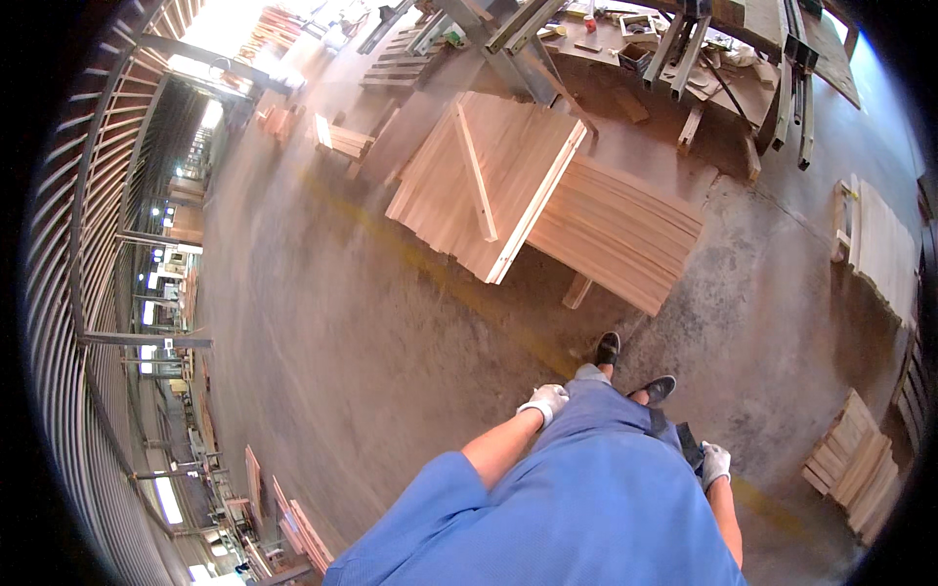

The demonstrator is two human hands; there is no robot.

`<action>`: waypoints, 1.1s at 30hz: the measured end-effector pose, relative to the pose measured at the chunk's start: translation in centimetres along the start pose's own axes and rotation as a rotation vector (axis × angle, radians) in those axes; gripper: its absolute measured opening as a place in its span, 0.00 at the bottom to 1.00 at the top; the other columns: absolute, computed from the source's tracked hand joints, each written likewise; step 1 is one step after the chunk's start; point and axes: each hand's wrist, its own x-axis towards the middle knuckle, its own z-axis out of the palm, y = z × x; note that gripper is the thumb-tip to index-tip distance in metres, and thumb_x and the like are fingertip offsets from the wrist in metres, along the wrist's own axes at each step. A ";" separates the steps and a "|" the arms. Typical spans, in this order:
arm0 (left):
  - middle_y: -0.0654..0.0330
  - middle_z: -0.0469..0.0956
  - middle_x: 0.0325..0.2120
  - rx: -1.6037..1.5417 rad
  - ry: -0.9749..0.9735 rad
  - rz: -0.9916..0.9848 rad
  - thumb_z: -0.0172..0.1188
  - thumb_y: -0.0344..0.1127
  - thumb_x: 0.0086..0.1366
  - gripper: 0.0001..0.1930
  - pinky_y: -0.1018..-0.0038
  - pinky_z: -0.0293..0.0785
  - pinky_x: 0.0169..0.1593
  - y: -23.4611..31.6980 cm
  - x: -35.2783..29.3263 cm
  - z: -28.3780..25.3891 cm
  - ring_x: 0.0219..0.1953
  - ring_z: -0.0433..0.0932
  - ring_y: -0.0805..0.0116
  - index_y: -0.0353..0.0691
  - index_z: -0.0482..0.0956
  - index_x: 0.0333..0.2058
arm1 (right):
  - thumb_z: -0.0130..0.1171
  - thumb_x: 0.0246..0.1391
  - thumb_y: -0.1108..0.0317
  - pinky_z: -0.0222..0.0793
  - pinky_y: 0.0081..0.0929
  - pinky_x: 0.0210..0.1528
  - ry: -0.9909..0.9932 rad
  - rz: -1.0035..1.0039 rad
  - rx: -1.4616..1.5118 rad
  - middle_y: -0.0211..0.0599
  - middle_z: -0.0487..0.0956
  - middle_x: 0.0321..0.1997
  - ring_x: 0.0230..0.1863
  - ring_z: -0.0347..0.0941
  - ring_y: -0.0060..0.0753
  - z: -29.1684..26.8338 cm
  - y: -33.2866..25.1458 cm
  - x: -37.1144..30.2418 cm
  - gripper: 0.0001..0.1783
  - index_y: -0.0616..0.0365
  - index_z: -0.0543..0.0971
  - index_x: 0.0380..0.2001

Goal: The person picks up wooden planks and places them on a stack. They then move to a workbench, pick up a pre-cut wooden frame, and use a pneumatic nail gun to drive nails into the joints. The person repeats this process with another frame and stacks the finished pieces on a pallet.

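My left hand (547,401), in a white glove, hangs beside my blue shirt with its fingers curled; nothing shows in it. On the other side my right hand (716,463), also gloved in white, is closed next to a black item (690,447) at my waist. Its fingertips are partly hidden, so I cannot make out what they hold, if anything. Ahead of my feet lies a stack of wooden boards (616,230). Left of it a wide wooden panel stack (430,181) carries a loose batten (473,171) and a pale strip (537,202) along its edge.
Metal stands with long bars (684,59) rise beyond the stacks, near a cluttered workbench (596,39). More board piles lie at the right, one upper (882,249) and one lower (853,464). A slatted metal wall (68,293) runs along the left.
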 end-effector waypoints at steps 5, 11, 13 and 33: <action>0.52 0.80 0.51 -0.059 -0.027 -0.026 0.56 0.45 0.63 0.18 0.65 0.68 0.62 -0.1 -1.1 0.2 0.56 0.77 0.52 0.46 0.84 0.47 | 0.60 0.59 0.64 0.75 0.33 0.23 -0.046 -0.178 -0.197 0.39 0.81 0.26 0.22 0.77 0.31 -0.5 0.7 2.0 0.11 0.62 0.82 0.35; 0.52 0.81 0.51 -0.155 0.066 -0.111 0.54 0.46 0.65 0.18 0.65 0.67 0.63 -3.3 -2.6 -0.6 0.56 0.77 0.53 0.46 0.84 0.48 | 0.59 0.61 0.63 0.75 0.34 0.23 -0.134 0.109 -0.023 0.40 0.80 0.25 0.21 0.77 0.34 2.1 -1.2 0.9 0.10 0.60 0.80 0.35; 0.52 0.81 0.51 -0.232 0.057 -0.110 0.53 0.46 0.65 0.18 0.65 0.67 0.63 -5.7 -2.6 -0.5 0.57 0.76 0.53 0.46 0.84 0.47 | 0.58 0.62 0.63 0.75 0.34 0.21 -0.144 0.108 -0.045 0.40 0.80 0.24 0.19 0.76 0.34 3.1 -1.1 0.5 0.11 0.60 0.79 0.35; 0.52 0.84 0.44 -0.278 0.044 -0.083 0.56 0.46 0.66 0.15 0.62 0.73 0.55 -18.7 11.1 -22.2 0.49 0.81 0.54 0.45 0.85 0.42 | 0.58 0.59 0.50 0.71 0.41 0.42 -0.005 -0.274 -0.689 0.53 0.83 0.34 0.39 0.80 0.50 25.4 -6.0 -4.7 0.24 0.63 0.84 0.30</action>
